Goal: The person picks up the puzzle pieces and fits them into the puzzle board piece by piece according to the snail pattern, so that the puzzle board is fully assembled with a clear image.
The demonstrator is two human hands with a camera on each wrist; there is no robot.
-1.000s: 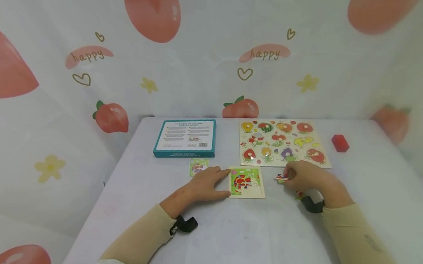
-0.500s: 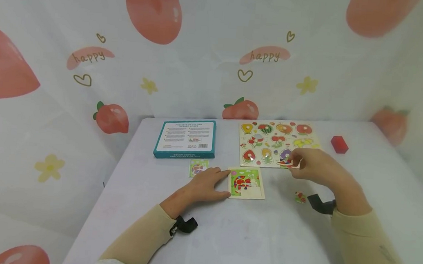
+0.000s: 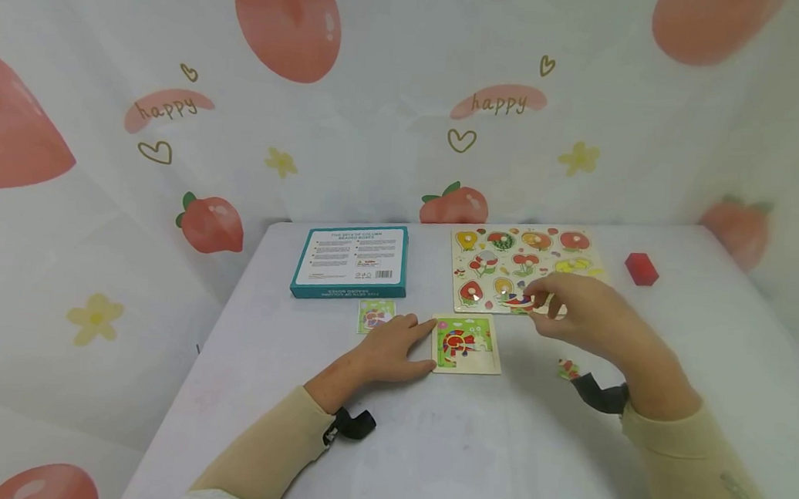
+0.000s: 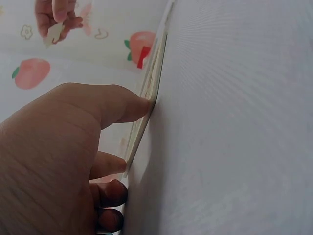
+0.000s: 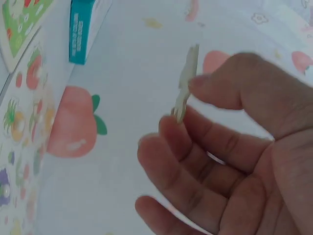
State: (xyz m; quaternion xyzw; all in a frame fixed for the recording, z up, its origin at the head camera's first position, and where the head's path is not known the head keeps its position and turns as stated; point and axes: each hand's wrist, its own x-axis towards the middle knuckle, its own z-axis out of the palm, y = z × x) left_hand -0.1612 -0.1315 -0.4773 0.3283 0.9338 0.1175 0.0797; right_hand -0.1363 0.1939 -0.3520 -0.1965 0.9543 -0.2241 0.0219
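Observation:
In the head view my left hand (image 3: 387,351) rests on the table, its thumb and forefinger touching the left edge of a small square puzzle board (image 3: 443,367). The board shows a red snail-like picture on green, with a bare patch at its lower right. My right hand (image 3: 590,313) is raised, pinching a puzzle piece (image 3: 517,301) between thumb and fingers. In the right wrist view that puzzle piece (image 5: 188,73) is seen nearly edge-on. Another puzzle piece (image 3: 568,369) lies on the table below my right hand.
A fruit knob puzzle (image 3: 463,273) lies behind, partly hidden by my right hand. The teal-edged box (image 3: 351,260) lies at the back left, with a small picture card (image 3: 371,313) before it. A red block (image 3: 642,269) sits at the back right.
My right hand has lifted the puzzle piece off the table, then shifted slightly left with it, uncovering the other loose piece. The left hand and board have stayed put.

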